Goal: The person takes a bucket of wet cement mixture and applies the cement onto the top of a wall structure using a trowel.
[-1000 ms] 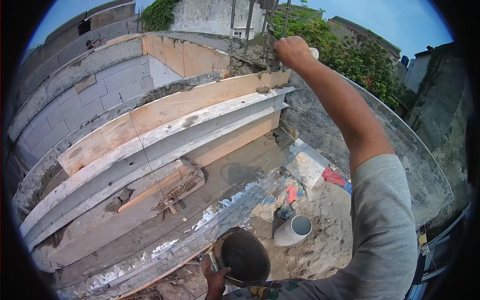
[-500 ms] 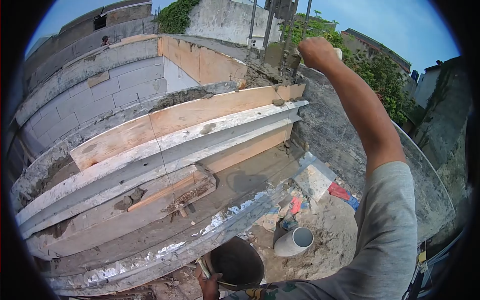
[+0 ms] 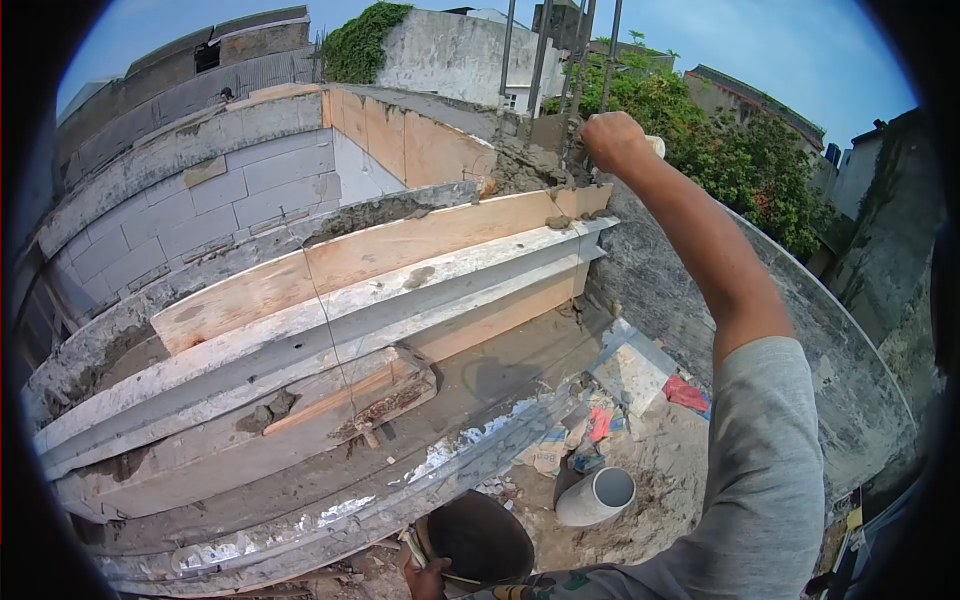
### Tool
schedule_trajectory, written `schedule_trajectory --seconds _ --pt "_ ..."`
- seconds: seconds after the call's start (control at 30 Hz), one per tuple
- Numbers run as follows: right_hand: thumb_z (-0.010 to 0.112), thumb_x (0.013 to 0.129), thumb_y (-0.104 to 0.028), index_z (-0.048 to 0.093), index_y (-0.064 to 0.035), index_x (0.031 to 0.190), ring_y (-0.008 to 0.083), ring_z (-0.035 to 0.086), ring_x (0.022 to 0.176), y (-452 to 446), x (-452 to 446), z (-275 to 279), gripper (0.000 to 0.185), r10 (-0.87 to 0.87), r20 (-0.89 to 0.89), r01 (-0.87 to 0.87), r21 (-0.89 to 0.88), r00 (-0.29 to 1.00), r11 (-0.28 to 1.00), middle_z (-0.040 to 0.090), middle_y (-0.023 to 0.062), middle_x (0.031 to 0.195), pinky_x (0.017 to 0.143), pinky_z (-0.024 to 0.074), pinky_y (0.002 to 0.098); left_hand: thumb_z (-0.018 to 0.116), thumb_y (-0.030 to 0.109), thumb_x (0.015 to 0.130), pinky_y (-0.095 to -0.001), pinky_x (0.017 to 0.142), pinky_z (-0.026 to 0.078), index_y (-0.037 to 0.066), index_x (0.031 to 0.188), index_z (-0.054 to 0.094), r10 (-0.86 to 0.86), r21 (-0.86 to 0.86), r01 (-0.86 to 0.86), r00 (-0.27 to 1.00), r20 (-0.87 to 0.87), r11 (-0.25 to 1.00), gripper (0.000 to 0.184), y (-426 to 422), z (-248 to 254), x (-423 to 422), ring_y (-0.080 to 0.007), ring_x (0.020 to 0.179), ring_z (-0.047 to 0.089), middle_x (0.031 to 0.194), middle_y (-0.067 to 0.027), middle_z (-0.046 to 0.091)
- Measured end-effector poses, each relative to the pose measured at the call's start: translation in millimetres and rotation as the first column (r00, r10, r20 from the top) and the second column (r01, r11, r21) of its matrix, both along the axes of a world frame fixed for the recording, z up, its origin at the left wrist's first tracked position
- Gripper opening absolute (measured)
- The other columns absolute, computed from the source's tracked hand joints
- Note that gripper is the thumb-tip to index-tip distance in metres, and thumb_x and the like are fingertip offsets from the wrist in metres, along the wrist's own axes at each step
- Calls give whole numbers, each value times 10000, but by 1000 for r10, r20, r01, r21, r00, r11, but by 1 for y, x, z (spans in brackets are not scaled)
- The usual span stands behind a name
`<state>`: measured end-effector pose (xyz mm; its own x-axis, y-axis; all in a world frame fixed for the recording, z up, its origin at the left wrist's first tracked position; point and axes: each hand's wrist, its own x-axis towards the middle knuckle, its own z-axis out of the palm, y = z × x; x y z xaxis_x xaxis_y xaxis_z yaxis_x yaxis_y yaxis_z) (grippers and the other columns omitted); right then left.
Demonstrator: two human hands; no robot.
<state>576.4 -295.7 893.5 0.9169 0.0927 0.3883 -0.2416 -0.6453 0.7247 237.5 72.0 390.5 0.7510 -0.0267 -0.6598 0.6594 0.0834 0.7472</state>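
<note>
My right hand (image 3: 615, 143) is raised at the upper right, its fingers closed around the pale handle (image 3: 656, 146) of a tool. A grey flat part of that tool (image 3: 552, 134) shows left of the fist, beside wet mortar (image 3: 535, 170) at the foot of the steel bars (image 3: 541, 62). Low in the view, my left hand (image 3: 425, 578) grips the rim of a dark round bucket (image 3: 480, 538). The bucket is tilted, and its inside looks dark.
Wooden formwork boards (image 3: 380, 250) and a white ledge (image 3: 330, 290) run across the left. A white pipe (image 3: 597, 496) stands on sandy ground near crumpled bags (image 3: 600, 425). A large grey curved slab (image 3: 780, 310) lies right, beyond my arm.
The view has shifted, so the formwork and bars sit further right than at first. My right fist stays by the bars but is now slightly lower. My left hand keeps hold of the bucket.
</note>
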Motion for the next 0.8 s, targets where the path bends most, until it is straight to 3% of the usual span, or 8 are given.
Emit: schedule_trajectory --seconds 0.1,0.2,0.3,0.4,0.53,0.63,0.73,0.8 --pt "614 843 -117 738 -102 923 242 703 950 -7 2 0 148 1 103 -11 98 995 995 724 113 1001 781 565 362 700 205 768 -336 531 391 6 828 662 338 -64 -336 883 326 940 212 -17 -24 -7 -150 568 463 645 -16 543" --pt "613 832 -106 737 -98 933 247 702 948 -8 6 -16 160 17 -26 -16 17 1000 1000 722 121 984 779 565 360 700 201 765 -309 526 389 12 881 661 166 -64 -160 980 107 985 225 -9 -12 -11 -141 579 465 671 -22 542" --pt "620 777 -67 727 -47 868 302 703 894 -19 -8 -10 142 67 179 -96 159 982 983 715 156 915 756 568 398 685 187 779 -300 731 475 -43 1126 627 80 -15 -80 997 12 997 420 -4 -1 -8 -188 845 575 971 -100 627" --pt "569 805 -80 697 -31 882 352 696 870 -39 -37 -7 157 22 380 -121 238 925 964 699 200 904 727 568 438 642 -8 688 -237 372 294 90 838 555 297 -190 -279 952 72 941 199 -10 10 0 -74 421 418 608 21 500" --pt "565 837 -178 662 -32 1010 395 658 965 -47 -134 -11 247 -196 396 84 283 897 955 682 213 1010 818 535 485 650 17 696 -244 392 322 95 801 545 278 -231 -240 949 149 943 168 -10 23 6 -84 436 436 603 20 504" --pt "655 846 -369 632 0 974 350 674 845 -68 -221 -57 392 -191 256 65 431 948 900 681 202 882 746 502 455 595 -25 748 -250 638 466 29 957 621 237 -289 -169 947 218 942 218 -9 15 7 -84 673 545 790 10 585" --pt "710 816 -281 583 19 820 205 531 598 -34 -310 -144 326 -195 -27 132 826 980 549 547 137 648 596 404 423 591 9 765 -277 769 488 -15 1153 595 144 -305 -40 934 327 951 389 -7 28 15 -114 826 584 943 -24 628" --pt "733 776 -221 587 9 845 343 596 660 -18 -351 -207 281 -29 -370 309 728 929 612 611 170 710 618 438 447 593 26 763 -282 804 491 -27 1208 579 62 -273 30 945 322 962 448 -6 26 18 -127 867 597 999 -43 640"
